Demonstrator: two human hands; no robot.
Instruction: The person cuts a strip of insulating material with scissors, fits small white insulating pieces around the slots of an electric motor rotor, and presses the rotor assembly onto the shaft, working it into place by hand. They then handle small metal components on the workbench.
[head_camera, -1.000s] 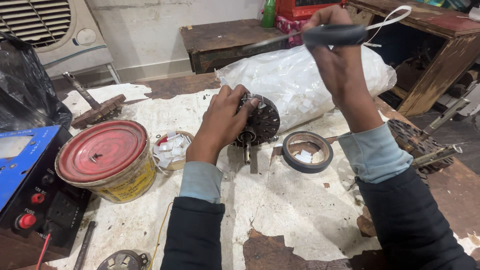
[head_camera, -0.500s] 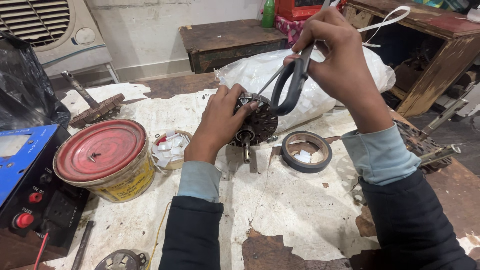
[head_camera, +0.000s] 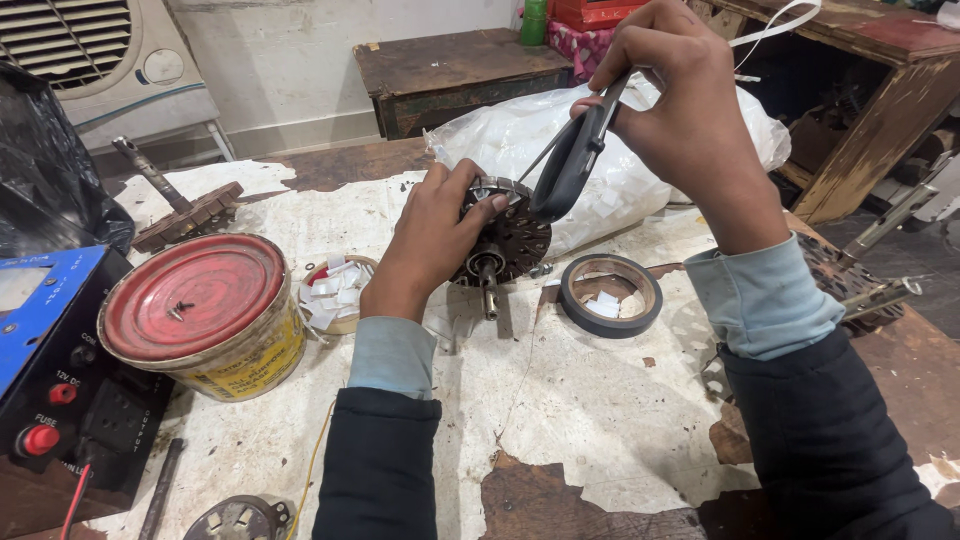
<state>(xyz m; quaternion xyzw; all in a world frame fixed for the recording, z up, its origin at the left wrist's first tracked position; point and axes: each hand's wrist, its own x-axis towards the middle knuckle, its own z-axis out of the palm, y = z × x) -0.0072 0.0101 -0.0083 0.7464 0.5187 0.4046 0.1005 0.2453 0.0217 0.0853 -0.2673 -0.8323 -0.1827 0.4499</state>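
Head view: right hand (head_camera: 690, 120) has brought black-handled scissors (head_camera: 575, 160) down to the motor stator (head_camera: 505, 240), gripped by left hand (head_camera: 430, 240); probably trimming there now.

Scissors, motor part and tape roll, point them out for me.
scissors (head_camera: 572, 165), head view, on the black handle.
motor part (head_camera: 515, 245), head view, on its dark perforated face.
tape roll (head_camera: 578, 300), head view, on its left rim.

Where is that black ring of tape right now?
In the head view the black tape roll lies flat on the paper-covered bench, right of centre, just right of the motor part and below the raised right hand.
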